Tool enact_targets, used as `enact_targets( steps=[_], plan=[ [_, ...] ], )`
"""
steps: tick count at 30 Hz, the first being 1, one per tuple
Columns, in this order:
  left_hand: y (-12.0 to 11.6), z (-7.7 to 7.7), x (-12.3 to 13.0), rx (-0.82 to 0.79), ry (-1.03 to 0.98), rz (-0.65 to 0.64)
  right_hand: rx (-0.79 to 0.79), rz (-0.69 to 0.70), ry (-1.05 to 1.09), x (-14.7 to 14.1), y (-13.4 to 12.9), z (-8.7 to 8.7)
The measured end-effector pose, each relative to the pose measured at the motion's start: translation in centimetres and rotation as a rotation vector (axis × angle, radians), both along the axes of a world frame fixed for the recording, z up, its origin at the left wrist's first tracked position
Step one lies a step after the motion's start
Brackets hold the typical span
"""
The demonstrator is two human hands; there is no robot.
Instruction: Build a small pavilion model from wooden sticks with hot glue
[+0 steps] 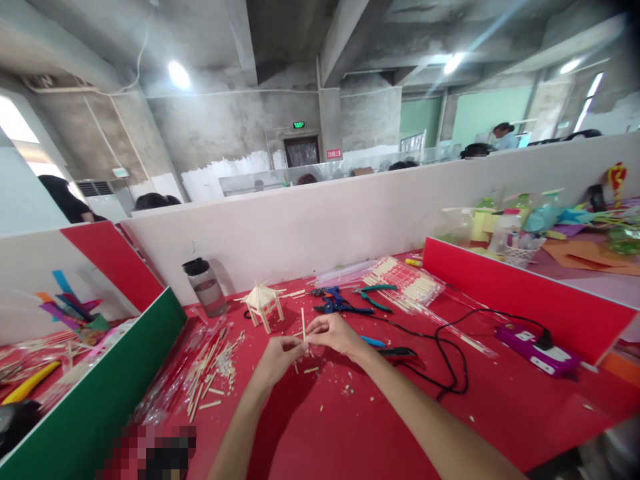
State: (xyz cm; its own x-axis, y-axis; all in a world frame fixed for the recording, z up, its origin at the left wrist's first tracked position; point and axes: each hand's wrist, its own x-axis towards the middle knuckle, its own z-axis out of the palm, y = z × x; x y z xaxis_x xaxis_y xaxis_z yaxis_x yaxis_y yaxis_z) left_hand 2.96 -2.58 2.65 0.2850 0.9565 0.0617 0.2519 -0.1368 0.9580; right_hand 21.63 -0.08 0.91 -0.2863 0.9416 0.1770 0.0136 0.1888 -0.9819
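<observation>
2 hands (pixel 336 335) pinching 1 slim, upright wooden stick (pixel 303 321) | peak-roofed stick pavilion (pixel 263 295) | crumb-strewn red tabletop (pixel 390 427)

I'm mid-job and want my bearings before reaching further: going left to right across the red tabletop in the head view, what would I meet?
Green flat divider panel, see-through bottle with black lid, small pale wooden-stick pavilion model, upright pale wooden stick, plastic-wrapped pale stick bundle, purple oblong power strip.

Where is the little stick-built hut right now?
In the head view, the stick-built hut stands on the red table left of centre, just beyond the left hand and to the right of the black-lidded bottle.
</observation>
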Motion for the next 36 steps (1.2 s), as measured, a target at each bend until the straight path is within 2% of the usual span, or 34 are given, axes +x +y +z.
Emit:
enact_targets(
  steps=[6, 18, 22, 25, 27, 29, 32, 34, 36],
  plan=[
    [-0.2, 0.4, 0.1, 0.004, 0.013, -0.003, -0.005, -0.002, 0.002, 0.1, -0.2, 0.2],
    [0.2, 0.1, 0.0, 0.014, 0.064, 0.006, -0.019, 0.025, 0.042, 0.2, 0.0, 0.6],
    [0.2, 0.1, 0.1, 0.000, 0.047, 0.014, -0.029, -0.049, 0.140, 1.9, 1.1, 1.2],
    [0.5, -0.3, 0.0, -0.010, 0.037, 0.044, 0.023, -0.181, 0.135, 4.5, 1.9, 1.9],
    [0.7, -0.7, -0.1, -0.001, 0.028, 0.061, 0.111, -0.280, -0.018, 6.4, 2.2, 2.4],
    [1.0, -1.0, -0.2, 0.011, 0.022, 0.072, 0.206, -0.329, -0.333, 8.0, 2.1, 2.6],
    [1.3, -1.3, -0.3, 0.028, 0.029, 0.086, 0.190, -0.290, -0.840, 9.3, 1.5, 2.2],
    [1.4, -1.3, -0.4, 0.039, 0.032, 0.095, 0.153, -0.235, -0.979, 9.3, 1.2, 1.6],
    [1.4, -1.4, -0.4, 0.046, 0.032, 0.097, 0.137, -0.205, -1.020, 8.8, 0.9, 1.0]
  ],
)
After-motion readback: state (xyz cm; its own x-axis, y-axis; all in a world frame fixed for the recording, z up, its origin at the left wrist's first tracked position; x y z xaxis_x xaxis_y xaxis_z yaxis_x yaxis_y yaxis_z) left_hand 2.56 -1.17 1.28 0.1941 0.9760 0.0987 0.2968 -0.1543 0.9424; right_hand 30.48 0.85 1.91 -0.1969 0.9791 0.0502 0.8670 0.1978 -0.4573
